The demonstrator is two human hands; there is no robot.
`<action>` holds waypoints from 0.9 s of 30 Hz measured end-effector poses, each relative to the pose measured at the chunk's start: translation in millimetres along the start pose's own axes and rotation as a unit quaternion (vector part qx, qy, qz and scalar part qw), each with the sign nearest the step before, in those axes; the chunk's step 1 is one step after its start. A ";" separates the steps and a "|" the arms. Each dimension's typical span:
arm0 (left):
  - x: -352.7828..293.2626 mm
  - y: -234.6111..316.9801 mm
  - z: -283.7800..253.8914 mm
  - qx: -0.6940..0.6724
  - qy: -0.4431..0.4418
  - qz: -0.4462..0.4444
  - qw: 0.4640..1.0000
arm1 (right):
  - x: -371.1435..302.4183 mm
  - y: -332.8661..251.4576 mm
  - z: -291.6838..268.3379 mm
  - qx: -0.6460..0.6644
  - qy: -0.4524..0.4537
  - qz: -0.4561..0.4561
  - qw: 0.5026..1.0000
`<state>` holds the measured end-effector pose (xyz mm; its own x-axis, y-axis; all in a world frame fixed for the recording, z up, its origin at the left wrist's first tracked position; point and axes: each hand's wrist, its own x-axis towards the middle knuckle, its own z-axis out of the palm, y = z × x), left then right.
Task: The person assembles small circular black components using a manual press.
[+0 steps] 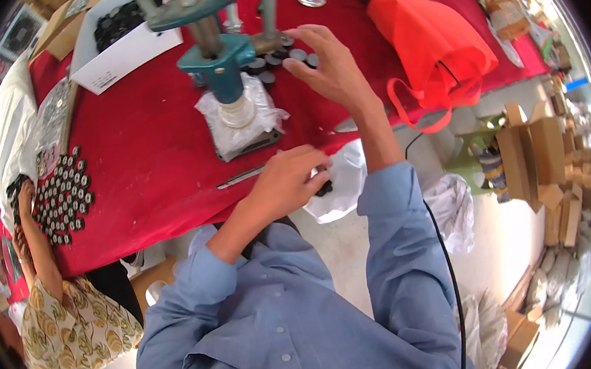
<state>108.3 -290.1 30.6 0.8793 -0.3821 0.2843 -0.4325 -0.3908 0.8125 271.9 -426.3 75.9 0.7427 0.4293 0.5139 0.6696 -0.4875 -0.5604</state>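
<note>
A teal hand press [218, 65] stands on the red-covered table, its base wrapped in clear plastic [241, 122]. My right hand [331, 65] is raised to the right of the press, thumb and fingers spread. Its fingertips are close to the press's side shaft [269, 44] and above several small round caps [298, 55], grey and black. My left hand [288, 178] hovers at the table's front edge with curled fingers, thumb and forefinger apart. Just under its thumb, small black pieces [325, 188] show in a white bag-lined container [339, 198].
A slim metal tool [241, 178] lies before the press. A white box of black parts [130, 58] stands at back left, a red-orange bag [431, 53] at right. Many round black pieces [64, 194] lie beside another person's hand [26, 197]. Cardboard boxes [545, 148] stand right.
</note>
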 end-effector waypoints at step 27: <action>0.2 -133.9 -148.3 0.323 0.178 -0.062 0.927 | 24.2 57.7 55.5 -0.131 -0.006 -0.017 0.991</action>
<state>195.9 -113.7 -2.7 0.8905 -0.0442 0.4529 -0.2512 -0.8776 0.4083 329.1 -401.8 20.0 0.7205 0.4576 0.5211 0.6703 -0.6521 -0.3541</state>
